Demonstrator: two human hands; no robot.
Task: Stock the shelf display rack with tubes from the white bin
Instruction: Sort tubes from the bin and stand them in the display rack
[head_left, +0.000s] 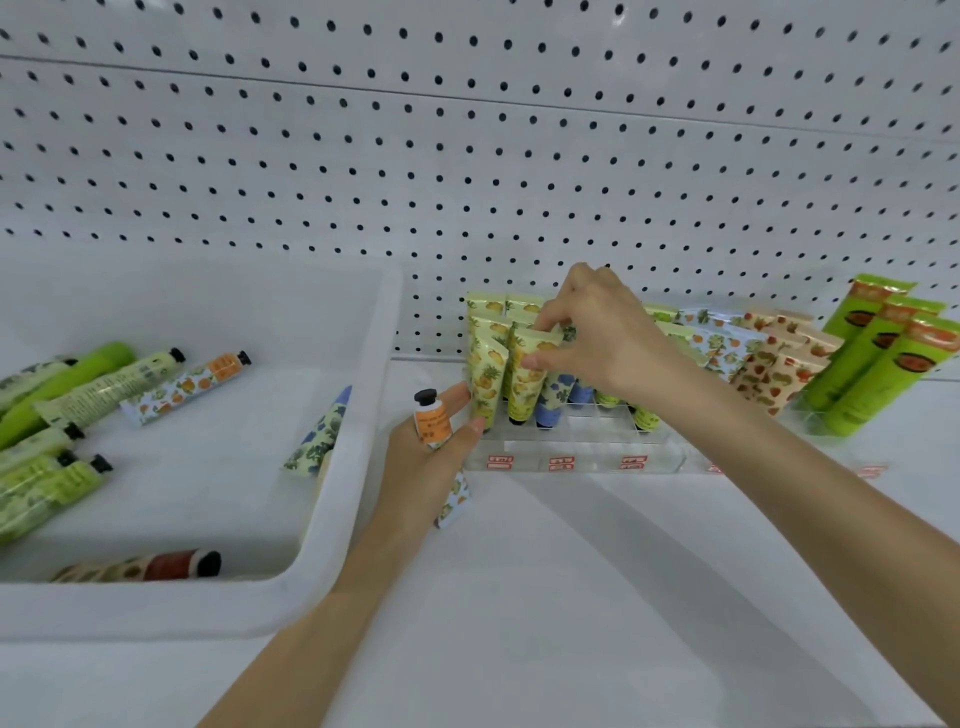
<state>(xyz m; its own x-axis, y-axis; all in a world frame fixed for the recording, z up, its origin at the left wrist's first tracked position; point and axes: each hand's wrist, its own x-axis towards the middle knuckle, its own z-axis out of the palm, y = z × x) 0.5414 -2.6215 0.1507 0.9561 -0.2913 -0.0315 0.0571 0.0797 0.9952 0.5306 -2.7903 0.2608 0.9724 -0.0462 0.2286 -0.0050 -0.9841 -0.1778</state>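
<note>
A clear display rack (571, 457) stands on the shelf against the pegboard, with several tubes upright in it, caps down. My right hand (597, 338) pinches the top of a yellow pineapple tube (524, 379) in the rack's front left. My left hand (421, 467) grips an orange-patterned tube (434, 421) with its black cap up, just left of the rack; its fingertips touch another yellow tube (485, 384). The white bin (332, 519) sits at the left and holds several loose tubes (182, 387).
Tall green tubes (883, 358) stand in a clear holder at the far right. Strawberry-patterned tubes (779, 364) lean beside them. A blue-flower tube (324, 431) leans on the bin's inner right wall. White shelf surface (571, 597) spreads in front.
</note>
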